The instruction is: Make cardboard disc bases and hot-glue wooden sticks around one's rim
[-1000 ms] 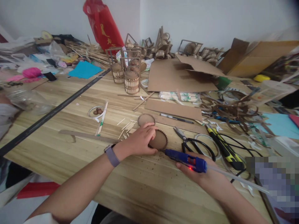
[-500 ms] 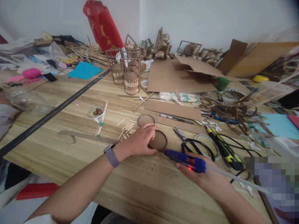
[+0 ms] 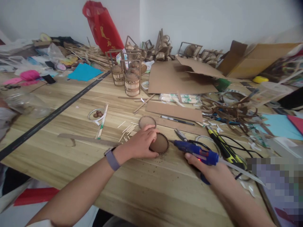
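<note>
My left hand, with a watch on its wrist, grips the near-left rim of a round brown cardboard disc with a beaded-looking edge. A second, lighter disc lies just behind my fingers. My right hand is wrapped round a blue hot glue gun with a small red light lit. Its nozzle points left at the disc's right edge, a short gap away. A clear glue stick sticks out of its back. Short pale wooden sticks lie left of the discs.
Scissors and a yellow-black utility knife lie behind the glue gun. Farther back stand small lidded stick baskets, cardboard sheets and a cardboard box. A tape ring holding brown balls is at left. Another person's arm shows at the left edge.
My right hand has drawn the glue gun to the right and slightly up, so its nozzle has left the disc's near edge. My left hand keeps its grip on the disc.
</note>
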A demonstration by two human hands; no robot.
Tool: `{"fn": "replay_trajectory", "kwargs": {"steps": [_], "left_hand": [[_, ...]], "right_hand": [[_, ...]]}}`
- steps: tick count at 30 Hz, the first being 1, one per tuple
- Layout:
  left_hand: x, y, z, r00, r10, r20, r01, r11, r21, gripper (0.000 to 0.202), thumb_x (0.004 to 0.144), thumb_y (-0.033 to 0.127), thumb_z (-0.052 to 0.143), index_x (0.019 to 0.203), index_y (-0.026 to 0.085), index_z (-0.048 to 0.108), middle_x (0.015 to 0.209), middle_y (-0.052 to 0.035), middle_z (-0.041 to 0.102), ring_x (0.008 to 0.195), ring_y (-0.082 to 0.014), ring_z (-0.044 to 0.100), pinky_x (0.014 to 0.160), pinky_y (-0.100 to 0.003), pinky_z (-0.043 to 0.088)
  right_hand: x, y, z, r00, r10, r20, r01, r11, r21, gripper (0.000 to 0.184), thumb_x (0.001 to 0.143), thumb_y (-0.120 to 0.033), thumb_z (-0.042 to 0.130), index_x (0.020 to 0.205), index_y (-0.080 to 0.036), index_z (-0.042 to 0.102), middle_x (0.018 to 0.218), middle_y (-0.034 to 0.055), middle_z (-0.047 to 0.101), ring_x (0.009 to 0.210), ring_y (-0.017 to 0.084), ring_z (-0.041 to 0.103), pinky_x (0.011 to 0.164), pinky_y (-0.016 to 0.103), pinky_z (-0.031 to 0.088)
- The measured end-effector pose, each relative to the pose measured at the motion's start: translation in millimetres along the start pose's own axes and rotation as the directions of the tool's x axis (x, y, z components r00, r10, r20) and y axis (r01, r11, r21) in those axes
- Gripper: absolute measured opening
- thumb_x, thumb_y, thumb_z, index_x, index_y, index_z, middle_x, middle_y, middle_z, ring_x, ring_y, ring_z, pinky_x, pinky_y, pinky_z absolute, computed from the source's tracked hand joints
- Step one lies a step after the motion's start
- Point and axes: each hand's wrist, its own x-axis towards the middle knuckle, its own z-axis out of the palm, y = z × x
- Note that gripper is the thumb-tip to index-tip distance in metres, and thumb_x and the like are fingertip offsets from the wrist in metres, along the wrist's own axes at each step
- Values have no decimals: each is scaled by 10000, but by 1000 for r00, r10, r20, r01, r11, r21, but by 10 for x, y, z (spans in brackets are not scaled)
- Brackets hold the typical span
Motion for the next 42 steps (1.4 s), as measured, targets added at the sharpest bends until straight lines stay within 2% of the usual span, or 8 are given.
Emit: {"fn": "replay_trajectory", "kwargs": {"steps": [4, 8, 14, 20, 26, 33, 39, 42], "left_hand": [[-10, -13, -8, 1000, 2, 19, -2, 1000, 29, 437, 633, 270, 797, 764, 250, 380, 1234, -143, 583, 1376, -373, 321, 1025, -522, 400], [-28, -20, -52, 999, 48, -4, -47, 998, 44, 542, 632, 426, 831, 752, 249, 333, 1319, -193, 526, 1387, -393, 282, 1055, -539, 343], [-78, 138, -172, 978, 69, -196, -83, 994, -67, 133, 901, 303, 379, 796, 242, 325, 910, -87, 589, 879, -240, 551, 789, -389, 444], [-116, 268, -175, 995, -39, -95, 21, 983, -185, 146, 918, 270, 262, 788, 241, 321, 605, 39, 438, 524, -156, 416, 545, -291, 332], [-133, 377, -152, 992, -16, -122, -12, 973, -229, 296, 1007, 315, 270, 856, 199, 498, 746, -9, 570, 668, -154, 524, 653, -275, 394], [-157, 525, -28, 967, 209, -147, -254, 847, -467, 519, 994, 519, 263, 1138, 206, 652, 1133, -124, 540, 1151, -235, 489, 971, -374, 423], [-183, 484, -41, 969, 171, -179, -236, 856, -460, 536, 969, 575, 272, 1285, 268, 578, 1300, -118, 442, 1104, -226, 503, 964, -390, 438], [-135, 323, -99, 973, 127, -195, -188, 923, -336, 720, 885, 677, 377, 1473, 268, 303, 1328, -128, 475, 1202, -273, 466, 1029, -439, 393]], "right_hand": [[82, 52, -119, 976, 172, 135, -206, 930, 304, 398, 681, -569, 724, 711, -174, 685, 566, 16, 612, 495, 139, 545, 430, 236, 411], [185, 107, -224, 955, 202, 215, -284, 831, 479, 478, 581, -503, 828, 920, -193, 698, 796, 44, 710, 708, 185, 676, 665, 276, 558], [281, 170, -299, 978, 198, 62, -208, 948, 241, 649, 601, -540, 783, 1137, -198, 650, 1124, 103, 718, 1057, 273, 662, 909, 354, 541], [325, 231, -309, 999, 26, -48, -23, 998, 54, 530, 689, -494, 687, 1115, -179, 675, 1137, 115, 720, 1033, 286, 679, 854, 372, 566], [245, 160, -233, 891, -372, -261, 266, 892, -366, 298, 824, -433, 544, 955, -222, 709, 948, 98, 737, 861, 273, 683, 762, 417, 543], [-89, -288, 181, 748, -660, 74, 664, 746, -55, 205, 878, -200, 583, 1062, -251, 657, 897, 38, 710, 820, 182, 665, 700, 279, 539], [-46, -420, 322, 736, -674, 68, 662, 736, 141, 105, 868, -183, 591, 801, -231, 657, 777, 29, 674, 760, 173, 636, 673, 275, 524], [52, -350, 328, 840, -535, 94, 512, 838, 190, 81, 861, -259, 602, 814, -216, 652, 759, 30, 658, 687, 155, 616, 610, 261, 509]]}}
